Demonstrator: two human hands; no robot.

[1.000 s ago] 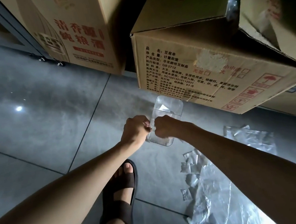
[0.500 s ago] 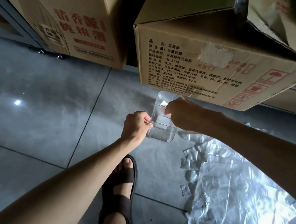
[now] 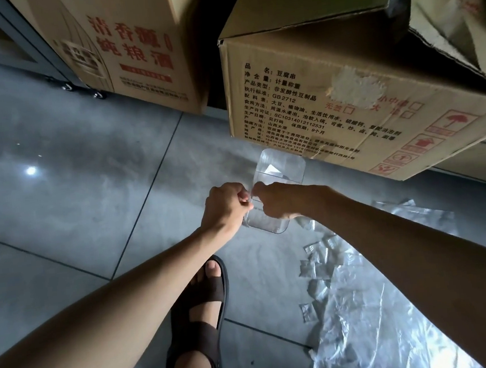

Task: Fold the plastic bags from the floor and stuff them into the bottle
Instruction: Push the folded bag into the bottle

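Surroundings: cardboard boxes stand behind the bottle (image 3: 279,168); the nearest box (image 3: 346,99), with black print and red handling symbols, rises just behind it, a box with large red characters (image 3: 133,46) is further to its left, and a torn box (image 3: 457,15) is stacked above to its right.
Floor: grey floor (image 3: 74,200) below the bottle, smooth large tiles with thin joints and small glints of light.
Foot: a brown sandal (image 3: 198,315) with broad straps sits below the bottle, on the nearer side.
In the way: both forearms cross the view; the right one covers part of the plastic.
Bottle: clear, thin-walled, with a rounded rectangular outline, held in the air in front of the nearest box; a pale folded piece shows through its wall.
Plastic bags (image 3: 367,320): below and right of the bottle, a crinkled, shiny sheet-like heap on the floor, with small folded packets (image 3: 315,269) along its left edge.
Left hand (image 3: 226,206): fingers curled tight, pinching the bottle's left edge.
Right hand (image 3: 276,201): fingers curled against the bottle's near side, touching the left hand; what they grip is hidden, so I cannot tell.
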